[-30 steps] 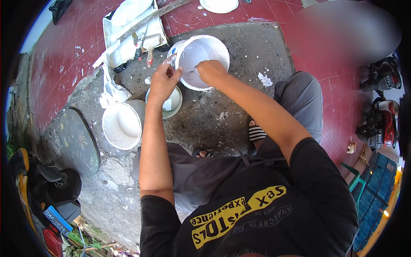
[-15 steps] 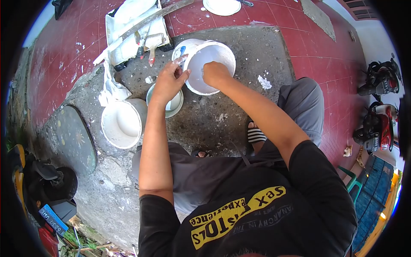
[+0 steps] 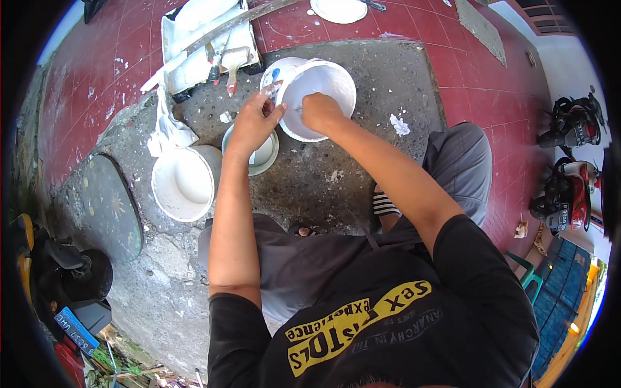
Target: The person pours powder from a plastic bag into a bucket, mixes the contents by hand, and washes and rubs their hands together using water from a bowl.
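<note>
A white bucket (image 3: 341, 83) tilts on the concrete with its mouth toward me. My right hand (image 3: 321, 114) reaches into that mouth, its fingers curled closed. Whatever they grip is hidden inside. At the bucket's left rim is my left hand (image 3: 254, 123), thumb and fingers apart, with whitish smears on the fingertips. Its thumb appears to touch the rim. Beneath my left wrist stands a pale green-grey tub (image 3: 266, 160), partly covered by the forearm. Farther left, a second white bucket (image 3: 169, 210) holds a white coating.
A paint tray (image 3: 173, 48) bears a long wooden strip (image 3: 223, 31) and brushes (image 3: 233, 64). A white rag (image 3: 169, 129) lies by the left bucket. A white lid (image 3: 337, 9) sits on red tiles, an oval mat (image 3: 113, 207) at left. Motorbikes (image 3: 566, 194) stand at right.
My right hand has shifted slightly left inside the bucket. The left hand stays at the rim, nearly unmoved. The camera view has moved a little.
</note>
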`<control>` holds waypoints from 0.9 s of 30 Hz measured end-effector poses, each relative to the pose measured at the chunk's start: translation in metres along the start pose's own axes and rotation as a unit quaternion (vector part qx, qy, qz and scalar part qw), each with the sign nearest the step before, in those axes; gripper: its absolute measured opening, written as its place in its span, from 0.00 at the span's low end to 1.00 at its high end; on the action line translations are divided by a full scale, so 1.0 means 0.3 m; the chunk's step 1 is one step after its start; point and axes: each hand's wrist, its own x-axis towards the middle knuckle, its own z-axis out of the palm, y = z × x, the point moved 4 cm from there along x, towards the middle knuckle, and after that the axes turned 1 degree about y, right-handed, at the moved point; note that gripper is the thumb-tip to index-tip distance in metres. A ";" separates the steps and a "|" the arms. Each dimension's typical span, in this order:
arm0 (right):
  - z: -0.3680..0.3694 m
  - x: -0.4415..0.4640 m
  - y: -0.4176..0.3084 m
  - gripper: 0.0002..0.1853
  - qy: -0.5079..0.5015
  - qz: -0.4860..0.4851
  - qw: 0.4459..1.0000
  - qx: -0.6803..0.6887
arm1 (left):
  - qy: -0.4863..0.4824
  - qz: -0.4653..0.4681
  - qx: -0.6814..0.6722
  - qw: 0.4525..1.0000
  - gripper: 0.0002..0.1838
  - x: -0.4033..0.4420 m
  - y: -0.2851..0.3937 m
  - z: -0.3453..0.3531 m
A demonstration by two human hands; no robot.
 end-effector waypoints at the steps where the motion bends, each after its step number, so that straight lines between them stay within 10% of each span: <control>1: -0.012 0.001 -0.016 0.10 -0.002 0.002 1.000 0.001 | -0.002 -0.001 0.000 1.000 0.25 -0.001 0.001 0.000; 6: -0.097 0.027 0.009 0.10 0.167 0.006 0.985 0.033 | 0.007 0.006 -0.002 1.000 0.17 0.007 0.009 -0.006; 12: -0.008 -0.002 0.004 0.09 0.034 -0.066 0.997 -0.013 | 0.004 -0.010 0.003 1.000 0.17 0.029 -0.009 -0.008; 18: -0.054 0.026 0.044 0.11 0.211 0.000 0.974 0.078 | 0.011 -0.007 -0.006 1.000 0.16 0.026 -0.015 -0.011; 27: -0.011 0.015 0.070 0.10 0.118 -0.071 0.990 -0.005 | 0.009 -0.037 -0.006 0.999 0.24 0.021 -0.033 -0.006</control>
